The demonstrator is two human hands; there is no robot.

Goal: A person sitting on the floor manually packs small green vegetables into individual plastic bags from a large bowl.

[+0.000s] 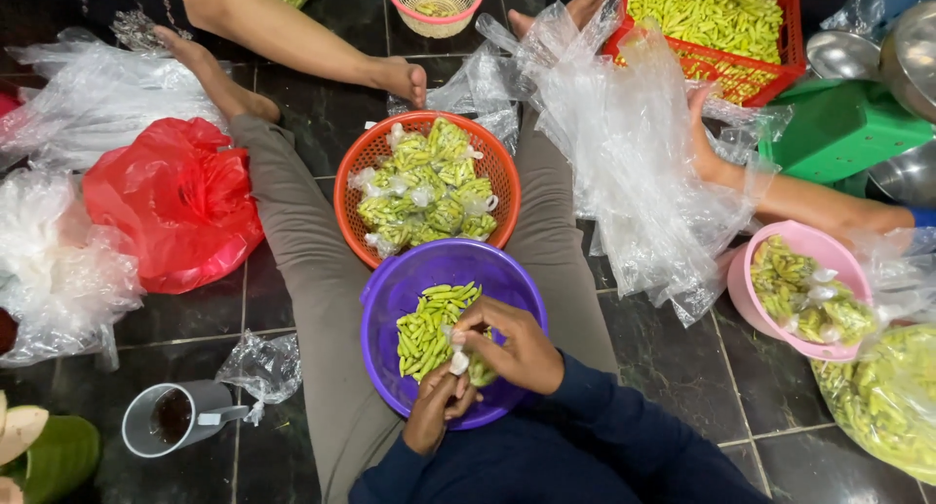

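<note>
The small packet (468,365) is mostly hidden by both hands (contents unclear), and the red crate (712,65) is cut off.

A small clear bag of green chillies (475,366), pinched shut over a purple basin (385,299).

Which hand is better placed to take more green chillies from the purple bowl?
The left hand, probably. It sits low at the near rim of the purple bowl, close to the loose green chillies. The right hand lies over the small filled bag, pinching its top.

Orange basket (356,187) blocks ahead of purple bowl (385,299); bare dark floor (673,358) right, near pink bowl (741,280).
</note>
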